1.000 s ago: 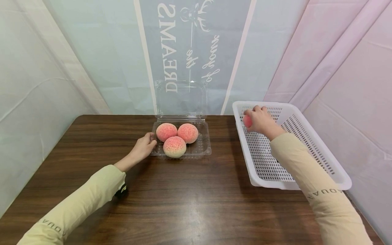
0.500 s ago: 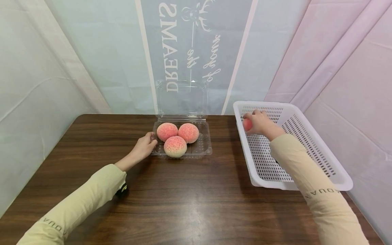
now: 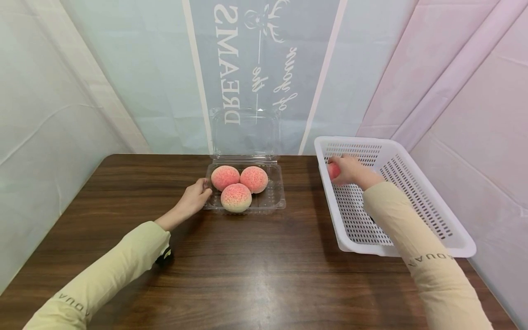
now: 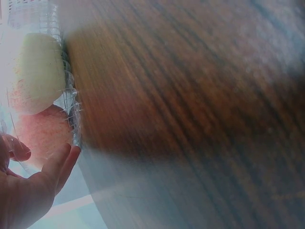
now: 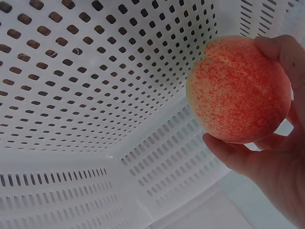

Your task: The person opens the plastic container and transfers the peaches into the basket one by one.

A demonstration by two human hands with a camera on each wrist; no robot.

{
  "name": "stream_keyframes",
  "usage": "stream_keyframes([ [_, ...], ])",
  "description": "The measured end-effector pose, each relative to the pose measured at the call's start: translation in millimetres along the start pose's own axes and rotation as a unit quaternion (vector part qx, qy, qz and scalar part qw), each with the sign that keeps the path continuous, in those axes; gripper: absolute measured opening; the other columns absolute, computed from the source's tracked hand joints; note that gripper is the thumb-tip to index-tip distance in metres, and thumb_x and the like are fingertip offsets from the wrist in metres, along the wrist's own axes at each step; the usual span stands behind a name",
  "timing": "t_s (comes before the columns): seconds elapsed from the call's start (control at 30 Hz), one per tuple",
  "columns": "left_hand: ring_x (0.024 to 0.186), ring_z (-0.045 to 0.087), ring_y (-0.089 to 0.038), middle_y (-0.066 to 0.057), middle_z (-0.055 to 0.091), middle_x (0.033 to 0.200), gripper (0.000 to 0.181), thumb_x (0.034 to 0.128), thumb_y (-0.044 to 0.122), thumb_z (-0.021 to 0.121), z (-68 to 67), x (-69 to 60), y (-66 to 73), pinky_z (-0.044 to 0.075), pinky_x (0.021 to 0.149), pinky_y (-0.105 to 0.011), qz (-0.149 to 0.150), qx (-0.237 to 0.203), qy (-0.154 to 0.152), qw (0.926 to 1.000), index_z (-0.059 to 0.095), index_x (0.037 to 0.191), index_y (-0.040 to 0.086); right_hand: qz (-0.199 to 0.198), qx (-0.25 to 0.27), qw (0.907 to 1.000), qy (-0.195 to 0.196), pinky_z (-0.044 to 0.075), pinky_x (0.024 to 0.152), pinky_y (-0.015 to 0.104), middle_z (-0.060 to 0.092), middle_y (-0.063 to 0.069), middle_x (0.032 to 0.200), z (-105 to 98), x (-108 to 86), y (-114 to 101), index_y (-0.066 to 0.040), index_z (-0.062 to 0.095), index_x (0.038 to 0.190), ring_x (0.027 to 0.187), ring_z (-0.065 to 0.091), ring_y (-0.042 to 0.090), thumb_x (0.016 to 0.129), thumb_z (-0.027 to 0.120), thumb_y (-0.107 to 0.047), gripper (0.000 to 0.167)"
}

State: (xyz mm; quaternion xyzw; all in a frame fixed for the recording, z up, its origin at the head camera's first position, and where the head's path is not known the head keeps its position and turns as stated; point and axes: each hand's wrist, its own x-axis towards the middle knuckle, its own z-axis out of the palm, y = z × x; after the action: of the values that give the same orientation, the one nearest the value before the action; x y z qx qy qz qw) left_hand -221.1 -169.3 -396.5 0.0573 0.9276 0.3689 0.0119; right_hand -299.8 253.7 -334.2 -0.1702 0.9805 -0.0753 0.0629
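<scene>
As the near rim of the white basket (image 3: 363, 248) keeps its place on the surface (image 3: 255, 275), the left hand (image 3: 191, 198), a little farther off, is just as steady, its thumb and fingers pinching the left edge of the clear container (image 3: 269, 199); haze in the left wrist view leaves the firmness of that pinch hard to judge. Beyond it, the change is at the right hand (image 3: 348, 168), which has dipped in the basket with its fingers and thumb clamped round the held peach (image 5: 238, 90), beside the left wall. For the work in hand, this suggests the peach is being handled within the basket and not yet let go. Set against the frame from a second ago, peach and hand sit slightly lower in the head view. The front peach (image 3: 236, 198), rear left peach (image 3: 225, 178) and rear right peach (image 3: 254, 179) lie clustered as they did; behind them the raised lid (image 3: 246, 133) stands before the cloth (image 3: 165, 91).
</scene>
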Motion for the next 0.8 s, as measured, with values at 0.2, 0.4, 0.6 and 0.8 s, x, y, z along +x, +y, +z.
stream_keyframes([
  [0.2,0.094,0.051,-0.030,-0.027,0.054,0.109,0.045,0.0869,0.009,0.038,-0.2,0.2,0.1,0.043,0.080,-0.042,0.000,0.000,0.003,1.0000,0.038,0.124,-0.015,-0.018,-0.007,0.9998,0.004,0.041,0.075,0.049,0.048,0.029,0.102,3.7,-0.5,1.0,0.003,0.048,0.119,0.092,0.045,0.040,0.065,0.069,-0.012,0.060],
  [0.4,0.095,0.052,-0.030,-0.027,0.055,0.109,0.044,0.0869,0.009,0.039,0.6,-0.2,0.6,0.043,0.081,-0.043,-0.001,-0.002,0.005,1.0000,0.039,0.124,-0.014,-0.008,0.005,0.9998,-0.017,0.043,0.078,0.048,0.049,0.030,0.106,4.8,-1.1,1.0,0.006,0.046,0.123,0.093,0.048,0.039,0.067,0.068,-0.011,0.062],
  [0.6,0.093,0.052,-0.030,-0.027,0.055,0.108,0.044,0.0869,0.009,0.039,0.3,-1.0,1.3,0.043,0.080,-0.042,-0.002,-0.004,0.006,1.0000,0.039,0.124,-0.014,-0.011,0.008,0.9997,-0.022,0.041,0.083,0.049,0.052,0.030,0.105,1.4,-1.6,-0.3,0.009,0.047,0.121,0.097,0.049,0.041,0.070,0.067,-0.011,0.059],
  [0.8,0.093,0.052,-0.030,-0.027,0.055,0.107,0.044,0.0870,0.009,0.039,0.3,-1.3,1.5,0.043,0.079,-0.042,-0.001,-0.005,0.006,1.0000,0.039,0.124,-0.014,-0.017,0.019,0.9992,-0.032,0.039,0.087,0.050,0.055,0.028,0.104,-5.8,-2.2,-2.8,0.010,0.048,0.119,0.099,0.049,0.039,0.073,0.066,-0.009,0.054],
])
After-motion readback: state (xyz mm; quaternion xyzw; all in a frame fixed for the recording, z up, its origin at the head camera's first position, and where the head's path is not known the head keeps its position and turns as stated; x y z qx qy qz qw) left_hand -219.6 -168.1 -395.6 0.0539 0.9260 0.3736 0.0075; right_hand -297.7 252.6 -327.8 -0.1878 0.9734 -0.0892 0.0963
